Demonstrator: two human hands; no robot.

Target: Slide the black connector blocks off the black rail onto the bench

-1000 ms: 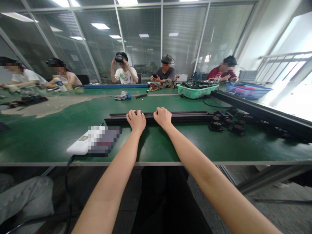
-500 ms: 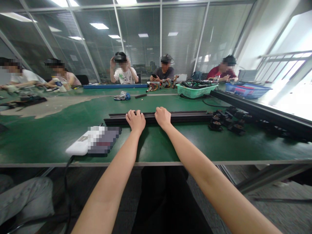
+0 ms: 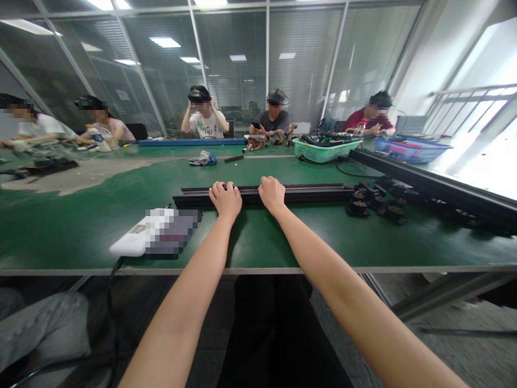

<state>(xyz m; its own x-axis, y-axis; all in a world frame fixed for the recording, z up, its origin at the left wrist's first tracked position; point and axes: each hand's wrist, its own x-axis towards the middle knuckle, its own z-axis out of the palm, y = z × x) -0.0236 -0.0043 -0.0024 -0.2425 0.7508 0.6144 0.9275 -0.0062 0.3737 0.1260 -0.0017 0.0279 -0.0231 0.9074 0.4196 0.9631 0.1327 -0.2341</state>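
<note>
A long black metal rail (image 3: 315, 193) lies crosswise on the green table (image 3: 81, 226). My left hand (image 3: 226, 199) is curled over the rail near its middle, fingers wrapped on its far edge. Just to the right, my right hand (image 3: 272, 194) grips the same rail in a closed fist. Both arms reach straight forward from the table's near edge.
A white device (image 3: 137, 240) with a cable lies left of my hands. Small black brackets (image 3: 375, 205) are heaped to the right, beside another long black rail (image 3: 436, 186). A green basket (image 3: 325, 150) and a blue bin (image 3: 407, 150) stand further back. Several people sit along the far side.
My hands stay on the rail; the right hand has shifted very slightly to the right. A person across the table has moved both hands to the headset.
</note>
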